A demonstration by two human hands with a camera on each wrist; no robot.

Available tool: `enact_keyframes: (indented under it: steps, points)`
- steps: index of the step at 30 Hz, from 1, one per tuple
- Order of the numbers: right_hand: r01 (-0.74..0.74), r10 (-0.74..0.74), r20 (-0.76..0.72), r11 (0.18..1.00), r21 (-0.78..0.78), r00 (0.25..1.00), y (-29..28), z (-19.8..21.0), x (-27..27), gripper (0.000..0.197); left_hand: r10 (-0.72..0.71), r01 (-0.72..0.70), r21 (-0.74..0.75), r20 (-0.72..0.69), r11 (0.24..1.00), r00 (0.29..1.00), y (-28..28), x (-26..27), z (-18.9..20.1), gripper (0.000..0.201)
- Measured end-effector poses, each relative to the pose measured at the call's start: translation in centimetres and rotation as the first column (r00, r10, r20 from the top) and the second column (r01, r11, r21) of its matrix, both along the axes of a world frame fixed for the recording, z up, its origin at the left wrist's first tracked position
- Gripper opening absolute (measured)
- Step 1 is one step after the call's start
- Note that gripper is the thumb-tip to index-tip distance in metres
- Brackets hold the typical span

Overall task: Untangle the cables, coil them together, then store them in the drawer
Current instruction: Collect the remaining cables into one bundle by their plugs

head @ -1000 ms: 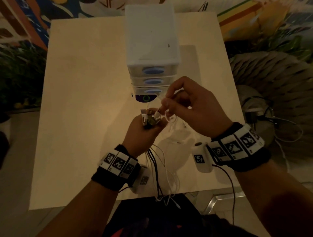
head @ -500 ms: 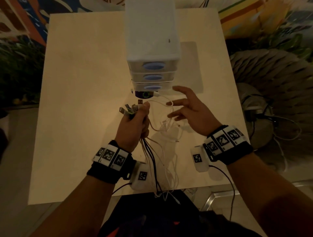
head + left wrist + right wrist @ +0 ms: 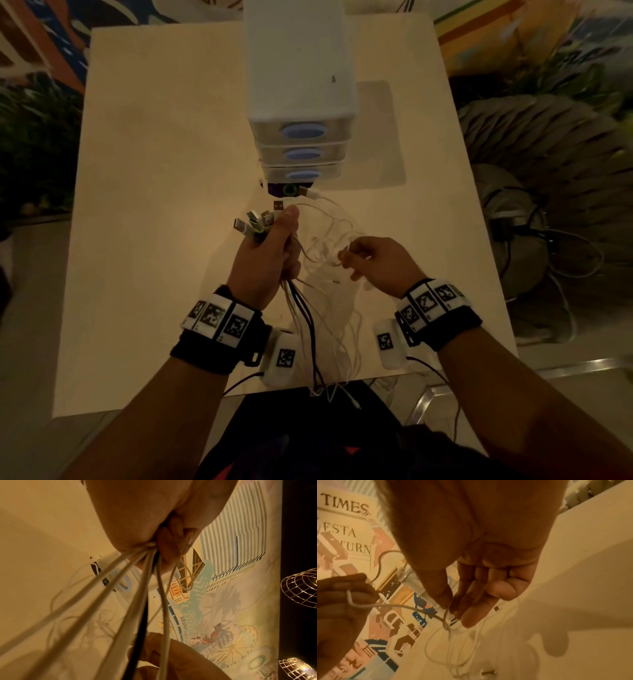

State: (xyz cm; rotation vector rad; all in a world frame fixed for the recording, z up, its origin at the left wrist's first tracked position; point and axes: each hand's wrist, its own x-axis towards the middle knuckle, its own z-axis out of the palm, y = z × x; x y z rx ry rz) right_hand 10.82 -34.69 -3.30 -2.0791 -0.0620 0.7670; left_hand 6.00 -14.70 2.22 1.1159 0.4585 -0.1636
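Observation:
My left hand grips a bundle of cables, mostly white with a black one, their USB plugs sticking out above the fist. The strands hang from the fist over the table's near edge. My right hand pinches a thin white cable between thumb and fingertips, just right of the left hand. Loose white loops lie on the table between the hands. The white three-drawer unit stands behind them, all drawers closed.
The beige table carries the drawer unit at its back centre. A dark round object with a plugged white connector sits under the unit's front. A grey woven seat with tangled wires stands off the right edge.
My right hand went from pinching at the plugs, to open and spread, to now pulled nearer and pinching a white cable. The left fist stays closed on the bundle.

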Motion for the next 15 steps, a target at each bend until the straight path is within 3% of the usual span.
enact_keyframes:
  steps: [3, 9, 15]
  points:
    - [0.088, -0.084, -0.042, 0.991, 0.100, 0.996, -0.4, 0.0, 0.2, 0.018, 0.016, -0.016, 0.013, 0.006, 1.000, 1.000, 0.5, -0.2, -0.4, 0.044]
    - [0.252, -0.244, -0.065, 0.955, 0.160, 0.968, -2.1, -0.2, 0.1, 0.015, 0.117, -0.117, -0.018, 0.001, 0.993, 0.993, 1.5, -0.7, -1.2, 0.041]
    - [0.251, -0.258, 0.022, 0.953, 0.170, 0.966, -3.7, -0.2, -0.4, 0.010, 0.161, -0.162, -0.044, -0.027, 0.986, 0.987, 2.1, -1.1, -1.1, 0.040]
